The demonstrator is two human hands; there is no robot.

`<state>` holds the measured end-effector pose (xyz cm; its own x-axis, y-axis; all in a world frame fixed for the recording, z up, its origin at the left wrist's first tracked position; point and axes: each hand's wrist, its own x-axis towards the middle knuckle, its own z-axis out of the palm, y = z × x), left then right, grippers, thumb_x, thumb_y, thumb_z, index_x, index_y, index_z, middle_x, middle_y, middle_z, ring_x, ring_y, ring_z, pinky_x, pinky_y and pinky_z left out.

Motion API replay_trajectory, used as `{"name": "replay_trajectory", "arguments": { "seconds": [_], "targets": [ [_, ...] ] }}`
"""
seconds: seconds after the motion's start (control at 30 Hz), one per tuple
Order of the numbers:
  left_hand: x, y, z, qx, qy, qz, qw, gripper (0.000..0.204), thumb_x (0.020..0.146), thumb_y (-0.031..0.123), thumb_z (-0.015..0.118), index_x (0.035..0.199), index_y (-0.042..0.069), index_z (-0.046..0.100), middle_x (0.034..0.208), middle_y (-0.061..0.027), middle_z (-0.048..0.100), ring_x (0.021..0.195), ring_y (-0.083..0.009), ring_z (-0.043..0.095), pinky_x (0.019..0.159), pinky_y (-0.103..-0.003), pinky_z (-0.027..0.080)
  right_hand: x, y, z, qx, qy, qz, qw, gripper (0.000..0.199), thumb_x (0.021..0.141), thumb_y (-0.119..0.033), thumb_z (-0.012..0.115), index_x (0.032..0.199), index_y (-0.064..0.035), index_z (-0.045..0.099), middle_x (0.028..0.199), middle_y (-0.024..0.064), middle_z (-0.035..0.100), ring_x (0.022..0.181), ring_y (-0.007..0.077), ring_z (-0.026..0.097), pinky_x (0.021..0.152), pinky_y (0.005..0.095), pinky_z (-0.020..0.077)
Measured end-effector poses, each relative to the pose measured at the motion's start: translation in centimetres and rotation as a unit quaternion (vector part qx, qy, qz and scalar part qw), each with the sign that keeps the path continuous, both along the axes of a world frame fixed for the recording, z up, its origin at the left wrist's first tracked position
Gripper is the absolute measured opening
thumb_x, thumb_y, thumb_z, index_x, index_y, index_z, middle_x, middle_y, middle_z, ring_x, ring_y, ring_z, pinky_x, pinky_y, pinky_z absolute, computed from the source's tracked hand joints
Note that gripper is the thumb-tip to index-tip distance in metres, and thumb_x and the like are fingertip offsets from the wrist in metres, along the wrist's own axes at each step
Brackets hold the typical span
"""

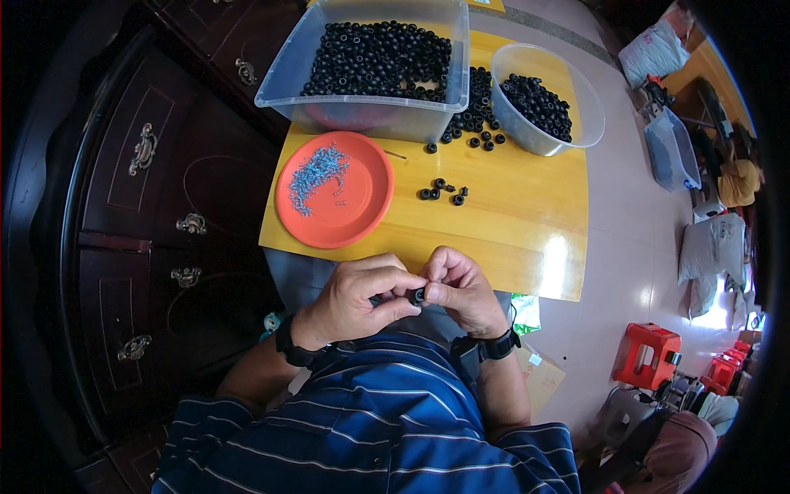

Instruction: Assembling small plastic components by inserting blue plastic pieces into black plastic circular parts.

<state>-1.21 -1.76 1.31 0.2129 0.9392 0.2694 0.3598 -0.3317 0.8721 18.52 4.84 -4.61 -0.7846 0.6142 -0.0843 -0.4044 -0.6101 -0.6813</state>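
Observation:
My left hand (pixel 354 298) pinches a small black ring-shaped part (pixel 417 295) between thumb and fingers, just off the near edge of the table. From the other side, my right hand (pixel 466 298) has its thumb and forefinger closed against that part; whatever they grip is hidden or too small to name. Beyond my hands, several loose black parts (pixel 436 194) lie on the yellow table (pixel 502 247). A red-orange plate (pixel 366 216) at the left carries a heap of tiny silvery-blue metal pieces (pixel 313 177).
At the back stands a clear rectangular bin (pixel 370 120) with many black parts. A round clear tub (pixel 590 123) beside it holds more. A thin rod (pixel 395 155) lies near the plate. Dark wooden cabinets (pixel 123 206) flank the left; a red stool (pixel 646 356) stands on the right floor.

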Motion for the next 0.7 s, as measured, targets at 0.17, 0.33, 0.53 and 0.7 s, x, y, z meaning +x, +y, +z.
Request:
{"name": "replay_trajectory", "arguments": {
  "seconds": [0.17, 0.33, 0.53, 0.7],
  "targets": [
    [0.08, 0.14, -0.21, 0.012, -0.018, 0.008, 1.0, 0.022, 0.075, 0.0, 0.081, 0.095, 0.004, 0.072, 0.077, -0.0034, 0.062, 0.062, -0.0133, 0.06, 0.056, -0.027, 0.045, -0.3, -0.19, -0.03, -0.017, 0.012, 0.002, 1.0, 0.018, 0.089, -0.009, 0.077, 0.093, -0.0068, 0.06, 0.087, 0.0003, 0.066, 0.078, 0.0065, 0.062, 0.072, 0.0203, 0.0505],
    [0.12, -0.04, -0.11, 0.013, -0.031, 0.01, 0.999, 0.021, 0.075, 0.0, 0.081, 0.093, 0.003, 0.071, 0.076, -0.0036, 0.062, 0.062, -0.0134, 0.06, 0.056, -0.027, 0.045, -0.32, -0.24, 0.12, -0.015, 0.017, 0.006, 1.0, 0.019, 0.088, -0.011, 0.078, 0.092, -0.0067, 0.06, 0.087, 0.0006, 0.066, 0.079, 0.0069, 0.062, 0.073, 0.0208, 0.0505],
    [0.17, 0.07, -0.09, 0.007, -0.03, 0.019, 0.999, 0.02, 0.075, -0.001, 0.08, 0.093, 0.003, 0.071, 0.075, -0.0043, 0.061, 0.061, -0.0139, 0.059, 0.055, -0.028, 0.044, -0.43, -0.01, 0.45, -0.017, 0.009, 0.007, 1.0, 0.019, 0.088, -0.011, 0.079, 0.092, -0.0071, 0.061, 0.087, -0.0009, 0.064, 0.078, 0.0061, 0.06, 0.072, 0.0205, 0.049],
    [-0.08, 0.08, 0.16, 0.009, -0.006, 0.024, 1.0, 0.021, 0.074, -0.001, 0.08, 0.093, 0.003, 0.071, 0.075, -0.005, 0.061, 0.06, -0.0157, 0.059, 0.054, -0.029, 0.044, -0.44, 0.19, 0.32, 0.007, -0.014, 0.005, 1.0, 0.018, 0.088, -0.011, 0.079, 0.091, -0.0072, 0.061, 0.086, -0.0018, 0.063, 0.077, 0.0056, 0.059, 0.071, 0.0204, 0.0482]
  ]
}}
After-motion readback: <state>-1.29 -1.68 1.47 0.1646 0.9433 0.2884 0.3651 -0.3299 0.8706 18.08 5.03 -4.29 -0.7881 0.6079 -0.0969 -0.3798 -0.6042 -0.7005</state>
